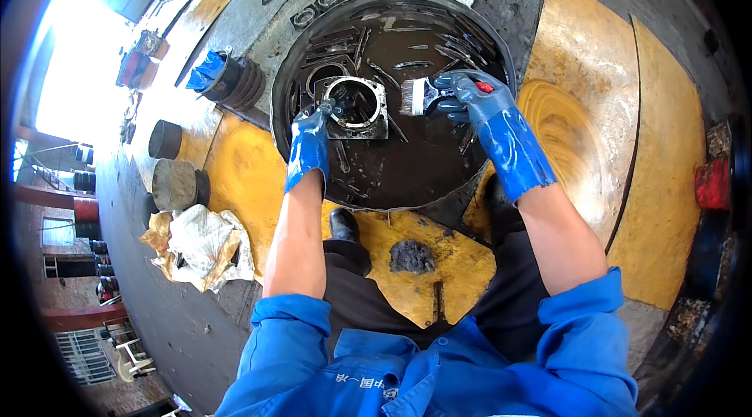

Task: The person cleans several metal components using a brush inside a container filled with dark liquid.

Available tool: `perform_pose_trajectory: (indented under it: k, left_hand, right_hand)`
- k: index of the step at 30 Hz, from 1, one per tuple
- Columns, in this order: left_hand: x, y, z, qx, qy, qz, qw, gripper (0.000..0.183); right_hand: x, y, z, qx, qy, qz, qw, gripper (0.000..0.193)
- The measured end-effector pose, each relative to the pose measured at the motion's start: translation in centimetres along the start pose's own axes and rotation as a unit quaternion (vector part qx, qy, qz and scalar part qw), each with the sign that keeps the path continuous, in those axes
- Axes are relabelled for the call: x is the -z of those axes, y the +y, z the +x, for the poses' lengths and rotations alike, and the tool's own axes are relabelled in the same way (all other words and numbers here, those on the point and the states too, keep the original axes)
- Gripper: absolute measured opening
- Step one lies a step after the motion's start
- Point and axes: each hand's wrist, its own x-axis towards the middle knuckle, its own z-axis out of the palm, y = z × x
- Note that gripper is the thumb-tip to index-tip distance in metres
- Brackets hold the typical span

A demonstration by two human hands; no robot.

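1. A square metal part with a round opening (374,117) is being held over the left half of a round tub (376,5) by the gloved left hand (314,121), whose fingers are being curled over its left edge; whether it is also being supported from below cannot be told.
2. A flat paintbrush (413,97) is being gripped by the gloved right hand (474,96), closed around the handle; its bristles are being pointed left, toward the part, just beside it.
3. Dark liquid (415,158) and long dark pieces (464,47) are being contained in the tub.
4. A dark, rough clump (411,256) is being supported by yellow flooring (462,264) near the boots.
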Motion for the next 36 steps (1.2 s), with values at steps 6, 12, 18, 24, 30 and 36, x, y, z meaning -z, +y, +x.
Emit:
perform_pose_trajectory:
  k: [6, 12, 18, 24, 30, 36]
  left_hand:
    - [-1.3, 0.7, -2.6, -0.037, -0.058, -0.220, 0.973, 0.030]
    - [-2.7, 1.2, -4.9, -0.012, -0.014, -0.227, 0.974, 0.038]
    - [-2.9, 0.9, -4.7, -0.127, -0.041, -0.205, 0.970, 0.036]
    - [-2.8, 0.7, -4.5, -0.167, -0.047, -0.203, 0.964, 0.033]
    - [-3.3, 1.1, -4.6, -0.181, -0.061, -0.204, 0.960, 0.031]
    - [-2.9, 0.6, -3.9, -0.212, -0.037, -0.190, 0.958, 0.025]
  right_hand:
    - [-0.9, 0.6, 0.4, -0.011, -0.025, 0.074, 0.997, 0.031]
    - [-4.0, 1.5, 0.5, -0.080, -0.012, 0.207, 0.975, 0.029]
    - [-6.6, 1.7, -2.4, -0.102, -0.058, 0.137, 0.984, 0.026]
    - [-3.4, -0.9, -3.8, -0.012, -0.084, -0.141, 0.986, 0.022]
    - [-2.0, 2.9, -1.8, 0.020, -0.065, -0.344, 0.936, 0.026]
    - [-1.9, 0.1, -2.5, -0.009, -0.081, -0.256, 0.963, 0.023]
